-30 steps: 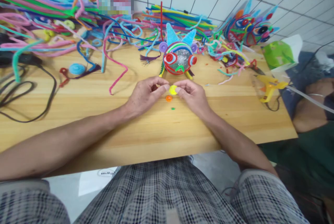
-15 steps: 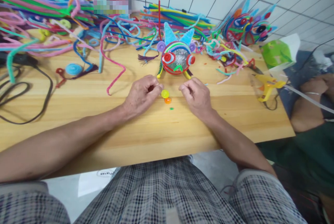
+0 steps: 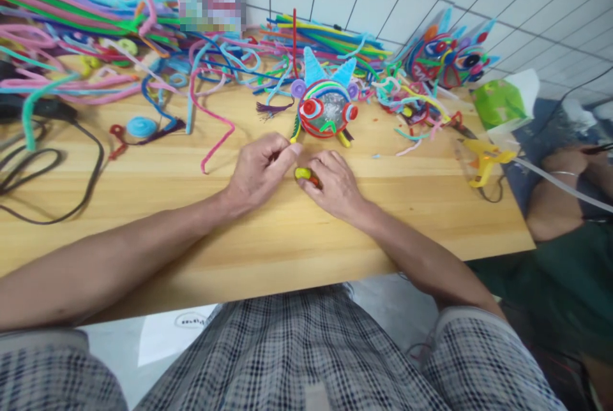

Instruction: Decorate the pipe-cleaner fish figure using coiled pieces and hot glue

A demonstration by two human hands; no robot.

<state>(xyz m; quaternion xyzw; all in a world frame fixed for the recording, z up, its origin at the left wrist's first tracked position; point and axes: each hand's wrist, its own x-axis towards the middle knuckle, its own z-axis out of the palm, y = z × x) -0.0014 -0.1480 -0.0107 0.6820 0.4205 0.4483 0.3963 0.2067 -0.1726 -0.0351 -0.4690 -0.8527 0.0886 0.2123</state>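
The small yellow disc point(image 3: 302, 173) and the orange piece point(image 3: 314, 180) sit between the thumb and curled fingers of my right hand point(image 3: 338, 186), low over the wooden table. My left hand point(image 3: 262, 167) is closed in a pinch just left of them; whatever it holds, if anything, is hidden. Right behind both hands stands a mask-like figure point(image 3: 329, 111) wound with coloured pipe cleaners, with red and white eyes, blue pointed ears and a green mouth. The small green bit is out of sight.
Pipe cleaners point(image 3: 86, 2) lie heaped along the tiled wall. A blue coil point(image 3: 142, 126) and a black cable point(image 3: 90, 187) are at left. On the right are a yellow glue gun point(image 3: 486, 157), a green packet point(image 3: 498, 101), two more masks point(image 3: 447, 57) and another person's arm point(image 3: 550, 207).
My right hand has moved left and closed over the yellow and orange pieces, and the yellow disc now looks tilted. My left hand has stayed nearly in place.
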